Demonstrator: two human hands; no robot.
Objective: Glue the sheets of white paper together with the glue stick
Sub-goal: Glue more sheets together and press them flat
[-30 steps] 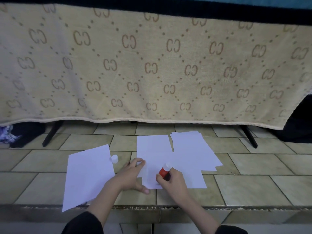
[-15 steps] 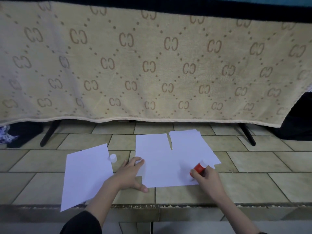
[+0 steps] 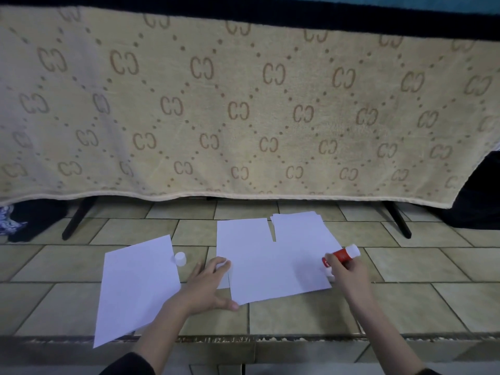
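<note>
The glue stick [image 3: 341, 255] is a small red tube with a white end. The right hand [image 3: 347, 276] is closed around it at the right edge of the flat white paper sheets [image 3: 276, 263]. The left hand [image 3: 208, 286] lies open, fingers spread, pressing their left edge. Another sheet [image 3: 135, 286] lies apart to the left, with a little round white cap [image 3: 180, 258] beside it. The floor [image 3: 297, 318] is smooth tan tile. A fuzzy cream blanket [image 3: 243, 109] with brown letters hangs behind.

Matt white paper sheets [image 3: 276, 263] lie on a smooth, faintly glossy tiled floor [image 3: 405, 266]. The far blanket [image 3: 243, 109] looks like soft, fuzzy cloth. The red glue stick [image 3: 341, 255] and the small white cap [image 3: 180, 258] seem to be smooth plastic.
</note>
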